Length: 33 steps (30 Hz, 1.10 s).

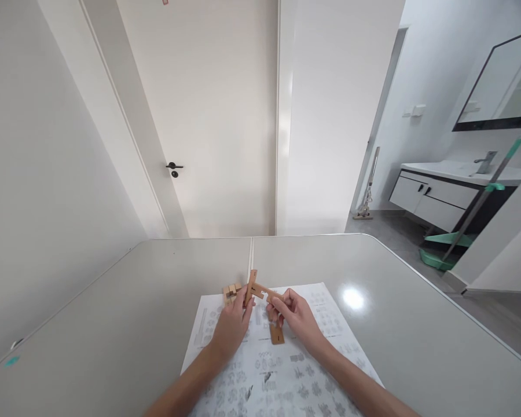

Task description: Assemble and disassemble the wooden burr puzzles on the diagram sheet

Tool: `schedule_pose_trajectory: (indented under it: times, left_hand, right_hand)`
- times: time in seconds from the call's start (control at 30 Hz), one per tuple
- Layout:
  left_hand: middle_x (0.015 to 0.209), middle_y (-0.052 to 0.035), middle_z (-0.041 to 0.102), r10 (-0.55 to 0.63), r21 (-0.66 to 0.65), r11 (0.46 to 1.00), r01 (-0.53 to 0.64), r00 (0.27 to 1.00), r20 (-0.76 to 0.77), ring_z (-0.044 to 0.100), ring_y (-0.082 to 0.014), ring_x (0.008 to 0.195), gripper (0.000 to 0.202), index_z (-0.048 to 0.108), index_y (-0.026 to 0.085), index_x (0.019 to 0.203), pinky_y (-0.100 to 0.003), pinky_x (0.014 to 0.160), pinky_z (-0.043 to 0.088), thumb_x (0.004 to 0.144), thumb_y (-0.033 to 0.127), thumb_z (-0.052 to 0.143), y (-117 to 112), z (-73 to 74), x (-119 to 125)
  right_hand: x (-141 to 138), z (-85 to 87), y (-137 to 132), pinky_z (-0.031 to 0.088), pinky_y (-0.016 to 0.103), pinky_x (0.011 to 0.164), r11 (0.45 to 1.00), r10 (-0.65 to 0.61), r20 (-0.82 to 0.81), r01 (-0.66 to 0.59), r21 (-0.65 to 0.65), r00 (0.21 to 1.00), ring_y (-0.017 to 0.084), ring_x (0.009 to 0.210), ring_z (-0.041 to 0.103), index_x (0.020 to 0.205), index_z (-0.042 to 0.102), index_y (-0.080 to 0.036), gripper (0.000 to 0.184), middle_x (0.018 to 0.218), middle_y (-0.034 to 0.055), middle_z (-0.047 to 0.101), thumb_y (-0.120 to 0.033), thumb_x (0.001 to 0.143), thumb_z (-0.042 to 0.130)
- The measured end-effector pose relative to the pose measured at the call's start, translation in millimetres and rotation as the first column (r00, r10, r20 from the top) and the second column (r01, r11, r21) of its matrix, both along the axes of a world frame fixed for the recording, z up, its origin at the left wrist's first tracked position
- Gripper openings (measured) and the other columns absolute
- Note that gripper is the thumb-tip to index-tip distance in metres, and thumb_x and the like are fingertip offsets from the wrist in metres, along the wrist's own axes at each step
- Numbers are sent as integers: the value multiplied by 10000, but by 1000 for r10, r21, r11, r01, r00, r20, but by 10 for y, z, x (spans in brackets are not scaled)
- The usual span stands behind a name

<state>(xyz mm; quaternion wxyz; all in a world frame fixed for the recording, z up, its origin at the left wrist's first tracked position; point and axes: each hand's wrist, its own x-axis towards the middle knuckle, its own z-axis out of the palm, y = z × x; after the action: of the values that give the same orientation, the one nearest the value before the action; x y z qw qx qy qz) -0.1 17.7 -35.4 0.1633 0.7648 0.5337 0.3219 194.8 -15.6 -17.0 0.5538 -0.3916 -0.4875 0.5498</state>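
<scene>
My left hand (234, 318) is closed on a flat brown wooden puzzle piece (252, 282), which stands tilted between thumb and fingers. Pinched in my right hand (297, 315) is a notched wooden puzzle piece (274, 294). Between the hands another brown strip (257, 290) reaches from the left piece toward the right one; whether it is joined to either, I cannot tell. Below my right fingers lies a flat wooden piece (276, 335) on the printed sheet (282, 376). Just beyond my left hand is a small cluster of light wooden blocks (230, 291), partly hidden by the fingers.
The sheet with grey diagrams lies on a pale table (156, 313) with a seam down its middle. A white door (217, 116) stands behind it. To the right are a sink cabinet (434, 194), a mop (367, 200) and a green dustpan (436, 259).
</scene>
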Motion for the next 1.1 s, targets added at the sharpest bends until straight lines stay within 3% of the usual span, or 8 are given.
schedule_pose_trajectory:
  times: [0.3,0.43,0.57,0.8,0.97,1.1]
  left_hand:
    - [1136,-77,753,-6,68,998,13,995,-104,730,-240,936,479,402,286,1512,-339,845,556,1037,346,388,40,-58,-35]
    - [1179,-62,735,-24,119,992,38,993,-117,717,-212,987,483,383,302,1529,-307,858,552,1048,321,355,48,-32,-45]
    - [1120,-46,748,-80,167,981,101,989,-124,721,-182,971,486,369,308,1540,-277,861,548,1056,295,327,39,4,-43]
    - [984,-32,774,-114,236,961,146,983,-142,721,-151,848,481,384,283,1537,-244,784,542,1059,265,330,36,29,-49]
    - [937,-8,780,-89,347,931,117,992,-95,721,-138,765,488,385,290,1535,-225,720,548,1048,254,396,30,10,-24]
    - [889,14,775,-126,370,918,139,990,-60,719,-132,729,500,382,315,1534,-226,715,558,1043,231,417,24,31,-25]
  right_hand:
    - [11,-61,47,460,297,524,998,58,60,-59,5,997,162,554,604,730,415,-241,505,782,51,743,-672,836,656]
    - [24,-89,37,417,252,451,993,113,133,-115,6,985,114,426,527,785,445,-236,463,728,26,741,-659,879,606]
    - [49,-62,7,392,244,453,989,132,204,-143,39,970,86,349,421,815,469,-235,418,641,-14,709,-630,939,527]
    - [41,-11,-37,425,262,481,993,53,310,-84,87,949,134,408,508,820,538,-232,418,618,-16,673,-622,958,479]
    - [20,8,-69,448,265,502,990,-8,385,-46,131,923,148,436,545,812,535,-225,410,595,-13,657,-587,985,452]
    - [47,16,-53,452,259,511,989,39,376,-89,119,926,137,439,525,796,531,-222,407,593,-17,637,-575,987,462]
